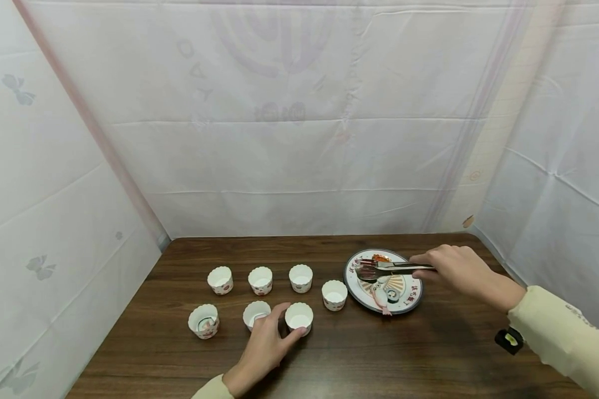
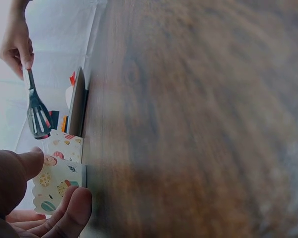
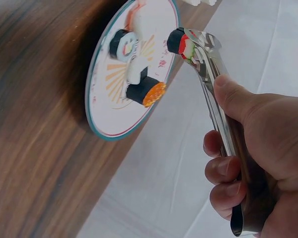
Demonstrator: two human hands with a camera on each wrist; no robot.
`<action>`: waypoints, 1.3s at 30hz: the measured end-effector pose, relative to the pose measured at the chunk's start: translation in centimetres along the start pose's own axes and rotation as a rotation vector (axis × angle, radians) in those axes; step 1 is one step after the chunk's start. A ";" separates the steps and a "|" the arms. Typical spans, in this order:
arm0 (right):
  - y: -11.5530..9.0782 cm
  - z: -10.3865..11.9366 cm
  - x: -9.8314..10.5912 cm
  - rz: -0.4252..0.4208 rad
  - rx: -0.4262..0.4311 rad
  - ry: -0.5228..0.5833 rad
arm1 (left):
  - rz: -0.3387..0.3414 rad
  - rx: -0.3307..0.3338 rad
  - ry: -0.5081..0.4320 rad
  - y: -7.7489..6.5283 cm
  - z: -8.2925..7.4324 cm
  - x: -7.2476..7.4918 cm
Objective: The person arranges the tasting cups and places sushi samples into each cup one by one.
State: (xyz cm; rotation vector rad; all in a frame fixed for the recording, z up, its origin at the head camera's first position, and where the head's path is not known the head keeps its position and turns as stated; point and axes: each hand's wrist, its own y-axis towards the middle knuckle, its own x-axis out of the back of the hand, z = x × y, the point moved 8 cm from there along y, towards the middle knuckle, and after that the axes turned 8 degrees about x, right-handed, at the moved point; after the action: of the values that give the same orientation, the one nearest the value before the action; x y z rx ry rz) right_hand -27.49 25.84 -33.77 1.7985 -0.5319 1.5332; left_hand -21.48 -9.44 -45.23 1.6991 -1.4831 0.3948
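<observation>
My left hand [image 1: 264, 341] grips a white paper baking cup [image 1: 299, 317] with a scalloped rim, thumb on one side and fingers on the other. In the left wrist view the cup [image 2: 59, 183] shows a printed pattern and stands on the table. My right hand [image 1: 451, 269] holds metal tongs [image 1: 396, 267] above the round plate [image 1: 416, 302]. In the right wrist view, a toy sushi roll [image 3: 176, 40] with black wrap and red and green filling sits between the tong heads. On the plate are an orange-topped piece [image 3: 146, 91], a white-centred roll [image 3: 124, 44] and a shrimp piece [image 1: 381, 296].
Other paper cups stand on the brown table [image 1: 379, 354]: a back row [image 1: 260, 281], and one cup [image 1: 334, 295] beside the plate. A cup [image 1: 203, 321] at front left holds a small piece. White cloth [image 1: 299, 166] hangs behind the table.
</observation>
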 end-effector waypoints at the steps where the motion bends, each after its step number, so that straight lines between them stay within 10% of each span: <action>1: 0.1 0.1 0.1 -0.008 0.008 0.000 | 0.004 0.004 0.001 0.0 0.0 0.0; 39: 5.2 9.3 0.5 -0.081 0.262 0.028 | -0.015 -0.012 0.005 0.2 0.2 -0.1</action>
State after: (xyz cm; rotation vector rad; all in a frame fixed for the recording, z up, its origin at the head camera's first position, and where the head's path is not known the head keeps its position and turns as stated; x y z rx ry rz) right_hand -24.75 15.59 -32.48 1.9650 -0.2499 1.6296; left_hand -21.73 -9.51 -45.38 1.6977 -1.4660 0.3815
